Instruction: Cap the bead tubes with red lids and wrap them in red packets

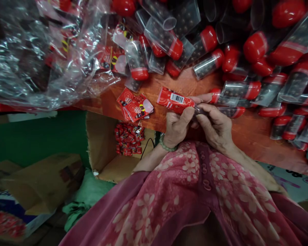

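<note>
A flat red printed sleeve (177,99) with a barcode is pinched between the thumb and fingers of my left hand (177,126), above the edge of the orange-red table. My right hand (217,124) has its thumb and fingers closed on a small dark-filled tube (199,111) at the sleeve's right end. Fingers cover most of this tube, and I cannot tell how far it sits inside the sleeve. Left of my hands lies a small stack of similar red printed sleeves (135,105). Clear tubes of dark balls with red caps (206,64) are heaped beyond my hands.
A crumpled clear plastic bag (74,58) with red printed pieces covers the table's left side. Below the table edge, an open cardboard box (100,140) holds several red-wrapped pieces (128,138). Another cardboard box (46,181) and a green cloth (89,191) are at lower left.
</note>
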`<act>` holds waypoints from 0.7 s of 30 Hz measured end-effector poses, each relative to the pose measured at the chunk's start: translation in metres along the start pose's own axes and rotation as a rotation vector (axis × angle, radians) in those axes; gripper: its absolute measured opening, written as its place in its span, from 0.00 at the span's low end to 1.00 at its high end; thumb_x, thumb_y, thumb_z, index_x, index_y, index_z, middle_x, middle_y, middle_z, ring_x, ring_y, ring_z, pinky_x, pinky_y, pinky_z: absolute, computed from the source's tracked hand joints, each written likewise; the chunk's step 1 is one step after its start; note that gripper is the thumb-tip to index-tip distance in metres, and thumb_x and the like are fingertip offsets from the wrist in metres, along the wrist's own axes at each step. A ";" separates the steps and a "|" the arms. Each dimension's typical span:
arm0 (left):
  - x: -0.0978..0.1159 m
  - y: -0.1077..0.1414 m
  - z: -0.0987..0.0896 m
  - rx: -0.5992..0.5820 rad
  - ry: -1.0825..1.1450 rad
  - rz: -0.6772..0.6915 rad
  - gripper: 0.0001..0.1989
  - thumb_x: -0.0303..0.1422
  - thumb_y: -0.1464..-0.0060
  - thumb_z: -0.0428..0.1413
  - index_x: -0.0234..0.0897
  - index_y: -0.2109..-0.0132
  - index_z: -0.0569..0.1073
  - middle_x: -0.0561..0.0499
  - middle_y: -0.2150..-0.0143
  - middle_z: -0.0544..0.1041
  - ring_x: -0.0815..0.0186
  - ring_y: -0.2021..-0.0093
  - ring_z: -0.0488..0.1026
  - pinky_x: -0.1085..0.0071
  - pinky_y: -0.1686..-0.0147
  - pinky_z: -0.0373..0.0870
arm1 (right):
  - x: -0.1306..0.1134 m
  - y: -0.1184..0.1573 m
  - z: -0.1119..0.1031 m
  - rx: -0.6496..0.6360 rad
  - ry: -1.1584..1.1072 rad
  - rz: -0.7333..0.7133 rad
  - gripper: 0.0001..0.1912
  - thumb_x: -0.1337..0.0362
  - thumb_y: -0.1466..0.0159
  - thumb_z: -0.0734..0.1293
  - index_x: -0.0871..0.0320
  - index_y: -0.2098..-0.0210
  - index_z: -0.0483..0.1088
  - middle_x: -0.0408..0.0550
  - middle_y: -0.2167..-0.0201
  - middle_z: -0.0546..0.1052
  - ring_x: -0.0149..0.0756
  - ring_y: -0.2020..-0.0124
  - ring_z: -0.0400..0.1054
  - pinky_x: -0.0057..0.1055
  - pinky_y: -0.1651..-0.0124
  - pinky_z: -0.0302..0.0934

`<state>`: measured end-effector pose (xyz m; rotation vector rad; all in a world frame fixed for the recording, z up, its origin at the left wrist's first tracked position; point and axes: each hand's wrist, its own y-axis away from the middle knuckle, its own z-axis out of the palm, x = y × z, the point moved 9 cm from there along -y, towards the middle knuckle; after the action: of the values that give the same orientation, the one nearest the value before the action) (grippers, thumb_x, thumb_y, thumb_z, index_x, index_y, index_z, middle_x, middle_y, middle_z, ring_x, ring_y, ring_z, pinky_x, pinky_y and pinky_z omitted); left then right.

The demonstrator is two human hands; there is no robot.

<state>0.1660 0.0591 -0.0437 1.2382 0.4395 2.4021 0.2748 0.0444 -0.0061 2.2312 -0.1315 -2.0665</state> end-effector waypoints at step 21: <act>0.010 -0.002 0.009 -0.204 -0.087 0.148 0.14 0.47 0.40 0.63 0.43 0.58 0.76 0.50 0.53 0.83 0.64 0.52 0.81 0.68 0.53 0.79 | -0.011 -0.001 0.001 0.021 0.039 -0.089 0.13 0.59 0.29 0.69 0.51 0.47 0.78 0.47 0.51 0.84 0.38 0.53 0.80 0.35 0.48 0.77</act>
<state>0.1685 0.0665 -0.0329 1.3154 0.0763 2.4304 0.2732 0.0466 0.0044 2.3284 -0.0522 -2.0731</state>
